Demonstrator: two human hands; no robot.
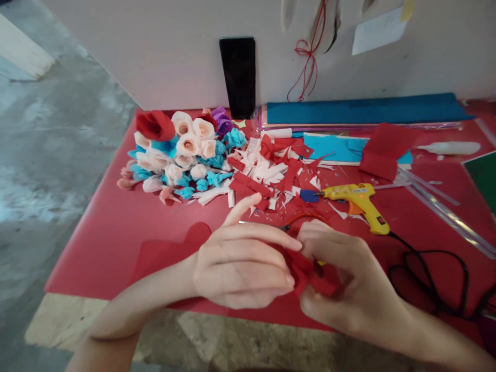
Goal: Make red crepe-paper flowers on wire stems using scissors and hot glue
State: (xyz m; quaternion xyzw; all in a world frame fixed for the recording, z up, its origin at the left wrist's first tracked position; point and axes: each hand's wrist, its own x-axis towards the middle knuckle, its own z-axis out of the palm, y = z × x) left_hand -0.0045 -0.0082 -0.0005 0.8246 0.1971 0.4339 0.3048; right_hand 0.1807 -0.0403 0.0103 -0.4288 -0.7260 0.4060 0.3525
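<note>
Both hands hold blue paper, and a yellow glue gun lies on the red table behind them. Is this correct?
No: the head view shows the paper in the left hand and right hand is red, not blue. The glue gun does lie on the table behind them.

Layout of the red-covered worktable (96, 248). At the near edge the left hand (240, 263) and right hand (349, 289) meet, the small crumpled red paper piece (306, 274) gripped between their fingers; a thin red paper sheet (166, 253) lies under the left wrist. Behind the hands lies a litter of red and white paper scraps (271, 175), with the heap of white, blue and red paper roses (182, 152) to its left and the yellow plastic hot-glue gun (356, 199) to its right. The gun's black cable (430, 274) loops right of the right hand. At the back, the black rectangular phone (237, 77) leans upright on the white wall (155, 51); the long blue crepe-paper fold (364, 111) lies right of it, along the wall.
</note>
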